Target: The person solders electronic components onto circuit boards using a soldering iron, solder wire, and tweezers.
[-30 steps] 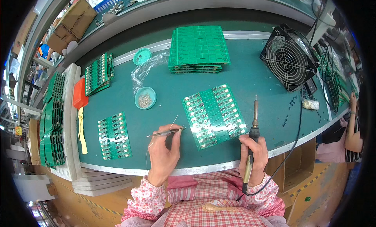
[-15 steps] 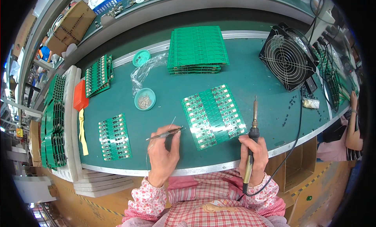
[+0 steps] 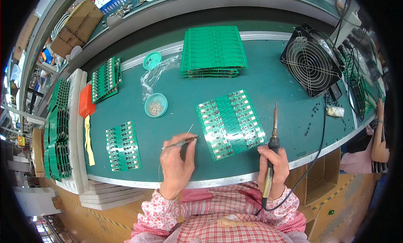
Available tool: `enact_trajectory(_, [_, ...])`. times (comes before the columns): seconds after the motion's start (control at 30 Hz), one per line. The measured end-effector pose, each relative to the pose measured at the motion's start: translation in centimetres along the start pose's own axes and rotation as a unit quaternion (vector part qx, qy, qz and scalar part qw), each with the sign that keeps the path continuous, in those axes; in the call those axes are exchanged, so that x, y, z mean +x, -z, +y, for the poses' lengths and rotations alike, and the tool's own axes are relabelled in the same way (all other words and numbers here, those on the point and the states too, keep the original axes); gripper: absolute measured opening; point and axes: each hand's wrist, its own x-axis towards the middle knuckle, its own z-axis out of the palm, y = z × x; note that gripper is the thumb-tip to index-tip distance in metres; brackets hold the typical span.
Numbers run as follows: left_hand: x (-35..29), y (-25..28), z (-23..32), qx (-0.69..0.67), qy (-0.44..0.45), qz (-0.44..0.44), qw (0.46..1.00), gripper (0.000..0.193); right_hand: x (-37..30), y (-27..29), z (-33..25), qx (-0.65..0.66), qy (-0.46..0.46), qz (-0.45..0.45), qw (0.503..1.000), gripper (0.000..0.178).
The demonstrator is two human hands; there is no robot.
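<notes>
My left hand (image 3: 178,165) pinches a pair of metal tweezers (image 3: 178,144), whose tips end just left of a green circuit board panel (image 3: 228,124). A thin solder wire (image 3: 189,130) also runs through those fingers, its free end sticking up. The panel lies flat, with rows of small parts along two bands. In my right hand (image 3: 275,169) is a soldering iron (image 3: 275,125), held upright with its tip pointing away from me, over the bench to the right of the panel. My right thumb is close to the panel's lower right corner.
A smaller board panel (image 3: 124,146) lies left. Behind are a bowl of small metal parts (image 3: 155,109), a second bowl (image 3: 152,56), clear plastic wrap (image 3: 156,77) and stacked panels (image 3: 213,50). A black fan (image 3: 308,64) stands right, near scattered black parts (image 3: 311,117). The iron's cord (image 3: 321,146) crosses the bench edge.
My left hand with the tweezers and wire has shifted slightly to the right, and the wire's free end leans a little more right. The iron has barely moved; the whole view has shifted slightly.
</notes>
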Motion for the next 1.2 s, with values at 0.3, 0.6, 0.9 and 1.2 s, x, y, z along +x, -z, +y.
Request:
enact_trajectory(0.3, [0.0,-0.1,-0.1,0.006,-0.005,0.001,1.000,0.013,0.1,0.1,-0.1,0.001,-0.002,-0.005,1.000,0.040])
enact_trajectory(0.6, [-0.1,0.0,0.1,0.009,-0.007,0.007,1.000,0.011,0.3,-0.2,-0.7,-0.021,-0.005,-0.008,1.000,0.041])
enact_trajectory(0.9, [-1.9,-0.1,1.8,-0.069,-0.017,-0.037,0.997,0.012,-0.6,-1.3,-1.7,-0.031,-0.020,-0.071,0.997,0.046])
enact_trajectory(1.2, [-2.3,-0.8,2.4,-0.063,-0.032,-0.047,0.996,0.014,-1.0,-0.1,-1.4,0.026,-0.028,-0.054,0.998,0.053])
